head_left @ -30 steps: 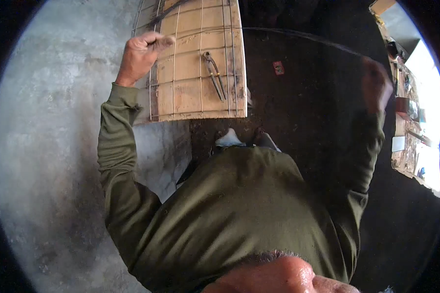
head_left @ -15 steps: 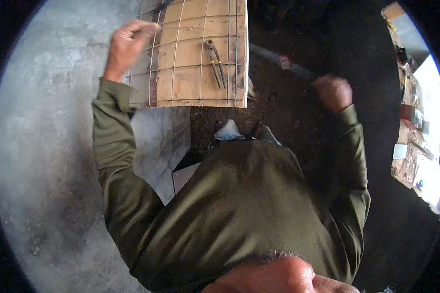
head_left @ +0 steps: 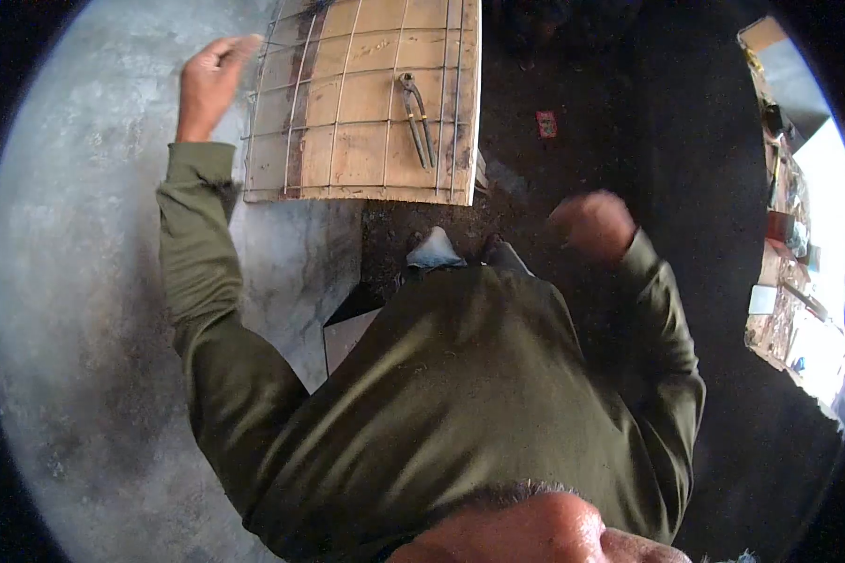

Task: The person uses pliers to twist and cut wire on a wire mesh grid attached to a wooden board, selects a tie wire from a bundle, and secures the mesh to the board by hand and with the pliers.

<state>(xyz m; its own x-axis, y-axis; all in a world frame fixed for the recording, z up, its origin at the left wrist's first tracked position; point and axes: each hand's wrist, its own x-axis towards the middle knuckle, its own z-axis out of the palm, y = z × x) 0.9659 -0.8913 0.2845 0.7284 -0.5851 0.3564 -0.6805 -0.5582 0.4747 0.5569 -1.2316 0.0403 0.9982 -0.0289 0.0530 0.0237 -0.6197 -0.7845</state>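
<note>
Above the left edge of the board, my left hand is raised with its thumb and fingers pressed together; what they pinch, if anything, is too small to make out. My right hand is closed and blurred by motion, to the right of the board's near end. A faint pale blurred streak shows between it and the board. A wire grid lies over the wooden board. On the grid rests a pair of pincers, handles pointing toward me.
A grey concrete wall fills the left side. A small red packet lies on the dark floor. At the far right stands a cluttered bench with boxes and tools. My feet show below the board.
My right hand has come inward and down from the far right. My left hand has shifted left and up, off the board. The dark wires stretched over the board are no longer clearly visible.
</note>
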